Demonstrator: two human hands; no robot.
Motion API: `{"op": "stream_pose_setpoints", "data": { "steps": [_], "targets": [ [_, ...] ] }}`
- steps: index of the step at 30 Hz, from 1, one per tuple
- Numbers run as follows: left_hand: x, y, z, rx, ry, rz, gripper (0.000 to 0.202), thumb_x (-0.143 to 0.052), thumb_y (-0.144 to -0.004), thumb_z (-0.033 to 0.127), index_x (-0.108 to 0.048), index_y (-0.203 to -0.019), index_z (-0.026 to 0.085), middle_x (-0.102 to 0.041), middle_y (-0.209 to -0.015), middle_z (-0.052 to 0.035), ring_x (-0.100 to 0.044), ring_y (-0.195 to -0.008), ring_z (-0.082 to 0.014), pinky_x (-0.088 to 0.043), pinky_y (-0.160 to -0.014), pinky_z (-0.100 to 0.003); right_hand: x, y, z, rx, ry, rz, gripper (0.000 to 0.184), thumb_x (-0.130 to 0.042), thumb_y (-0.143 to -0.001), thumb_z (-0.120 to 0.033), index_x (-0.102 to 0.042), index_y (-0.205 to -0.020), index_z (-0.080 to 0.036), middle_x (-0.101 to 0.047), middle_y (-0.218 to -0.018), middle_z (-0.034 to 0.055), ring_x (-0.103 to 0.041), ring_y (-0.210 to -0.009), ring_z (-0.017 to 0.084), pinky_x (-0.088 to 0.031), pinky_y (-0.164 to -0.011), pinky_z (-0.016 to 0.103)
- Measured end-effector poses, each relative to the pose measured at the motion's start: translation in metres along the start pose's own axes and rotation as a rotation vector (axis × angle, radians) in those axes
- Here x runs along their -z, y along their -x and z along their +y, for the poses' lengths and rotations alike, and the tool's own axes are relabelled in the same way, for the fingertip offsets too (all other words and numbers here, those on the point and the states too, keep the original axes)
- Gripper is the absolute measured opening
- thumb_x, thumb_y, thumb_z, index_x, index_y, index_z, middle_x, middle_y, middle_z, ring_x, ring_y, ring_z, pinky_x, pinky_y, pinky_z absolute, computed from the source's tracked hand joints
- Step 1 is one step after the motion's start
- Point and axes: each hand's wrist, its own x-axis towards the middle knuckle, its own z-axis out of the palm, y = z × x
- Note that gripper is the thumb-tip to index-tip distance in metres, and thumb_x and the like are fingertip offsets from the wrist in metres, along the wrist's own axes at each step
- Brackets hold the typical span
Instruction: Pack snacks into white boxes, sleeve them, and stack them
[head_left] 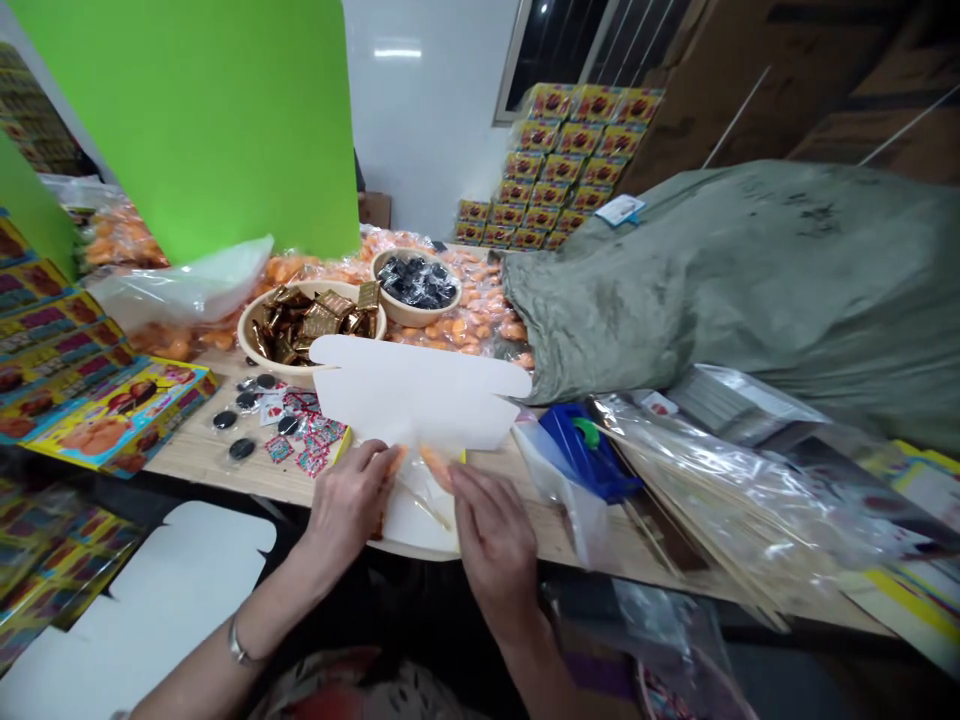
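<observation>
My left hand [349,502] and my right hand [487,540] work close together at the table's front edge, over a white die-cut card [416,390]. Each hand's fingertips pinch a small orange piece [436,468] in transparent film, and the left one [391,464] is partly hidden by fingers. A thin wooden stick [424,505] lies between my hands, over a second white card [412,525]. Whether the orange pieces are joined cannot be told.
Two bowls, gold packets [307,325] and black packets [415,282], stand on loose orange pieces [465,325]. A blue tape dispenser [581,450], bagged wooden sticks [712,500], a large grey-green sack [720,270], printed cards [120,415] and stacked boxes [559,165] surround the wooden table [195,450].
</observation>
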Motion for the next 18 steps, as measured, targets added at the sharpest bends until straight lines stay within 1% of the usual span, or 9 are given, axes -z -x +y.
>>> {"op": "stream_pose_setpoints", "data": {
  "steps": [2,3,5,7,10,13,15,16,18],
  "targets": [
    [-0.011,0.001,0.009,0.011,-0.097,-0.083,0.025,-0.048,-0.091,0.014,-0.063,-0.110,0.020,-0.067,-0.106,-0.0092,-0.068,-0.084,-0.0198,-0.056,-0.068,-0.028,-0.014,0.009,0.000,0.061,0.137,-0.055,0.032,-0.045,-0.093,-0.007,-0.064,-0.119,-0.015,-0.071,-0.106,0.0112,-0.064,-0.097,0.020,-0.054,-0.085,0.035],
    [-0.017,0.002,0.014,0.008,-0.091,-0.137,0.026,-0.048,-0.090,0.012,-0.061,-0.111,0.019,-0.066,-0.108,-0.0102,-0.067,-0.086,-0.0199,-0.056,-0.070,-0.029,-0.021,0.013,0.001,0.065,0.205,-0.099,0.032,-0.043,-0.094,-0.008,-0.063,-0.118,-0.014,-0.070,-0.105,0.0120,-0.063,-0.096,0.021,-0.054,-0.084,0.035],
    [-0.027,0.006,0.019,-0.048,0.005,-0.240,0.028,-0.051,-0.089,0.011,-0.059,-0.114,0.017,-0.065,-0.114,-0.0118,-0.065,-0.096,-0.0216,-0.056,-0.081,-0.033,-0.030,0.021,0.004,0.047,0.310,-0.244,0.031,-0.041,-0.094,-0.007,-0.063,-0.115,-0.014,-0.069,-0.105,0.0120,-0.061,-0.093,0.022,-0.053,-0.081,0.036],
    [-0.033,0.009,0.020,-0.146,0.102,-0.327,0.025,-0.053,-0.090,0.015,-0.060,-0.114,0.016,-0.065,-0.118,-0.0122,-0.062,-0.106,-0.0236,-0.054,-0.092,-0.038,-0.035,0.029,0.010,0.011,0.371,-0.423,0.028,-0.044,-0.092,-0.007,-0.064,-0.110,-0.016,-0.068,-0.105,0.0108,-0.060,-0.091,0.022,-0.052,-0.079,0.035],
    [-0.032,0.012,0.018,-0.252,0.102,-0.428,0.020,-0.051,-0.093,0.020,-0.064,-0.108,0.016,-0.066,-0.121,-0.0136,-0.061,-0.111,-0.0267,-0.049,-0.100,-0.045,-0.038,0.035,0.020,-0.009,0.428,-0.625,0.021,-0.052,-0.089,-0.006,-0.067,-0.098,-0.017,-0.068,-0.102,0.0090,-0.060,-0.089,0.023,-0.050,-0.080,0.036],
    [-0.019,0.010,0.020,-0.302,0.060,-0.487,0.023,-0.049,-0.094,0.018,-0.065,-0.110,0.013,-0.063,-0.126,-0.0176,-0.060,-0.116,-0.0293,-0.048,-0.101,-0.048,-0.041,0.032,0.026,0.046,0.466,-0.747,0.019,-0.055,-0.086,-0.006,-0.070,-0.087,-0.017,-0.071,-0.088,0.0073,-0.062,-0.083,0.023,-0.049,-0.076,0.036],
    [-0.005,0.008,0.018,-0.309,0.084,-0.460,0.024,-0.049,-0.094,0.018,-0.065,-0.111,0.013,-0.061,-0.130,-0.0181,-0.059,-0.118,-0.0300,-0.049,-0.100,-0.047,-0.041,0.028,0.028,0.096,0.465,-0.778,0.019,-0.055,-0.087,-0.009,-0.070,-0.080,-0.019,-0.072,-0.081,0.0064,-0.063,-0.079,0.023,-0.048,-0.073,0.035],
    [0.003,0.007,0.012,-0.292,0.128,-0.399,0.024,-0.049,-0.094,0.019,-0.065,-0.111,0.014,-0.062,-0.130,-0.0170,-0.060,-0.118,-0.0288,-0.050,-0.099,-0.045,-0.040,0.027,0.030,0.119,0.451,-0.771,0.019,-0.056,-0.088,-0.013,-0.070,-0.078,-0.020,-0.072,-0.080,0.0061,-0.064,-0.078,0.023,-0.049,-0.071,0.035],
    [0.021,0.004,-0.012,-0.188,0.239,-0.177,0.023,-0.048,-0.096,0.022,-0.065,-0.110,0.018,-0.067,-0.122,-0.0129,-0.063,-0.111,-0.0234,-0.052,-0.096,-0.037,-0.036,0.030,0.036,0.166,0.408,-0.718,0.016,-0.057,-0.090,-0.026,-0.071,-0.085,-0.020,-0.074,-0.085,0.0067,-0.066,-0.079,0.023,-0.050,-0.070,0.035]
  ]
}}
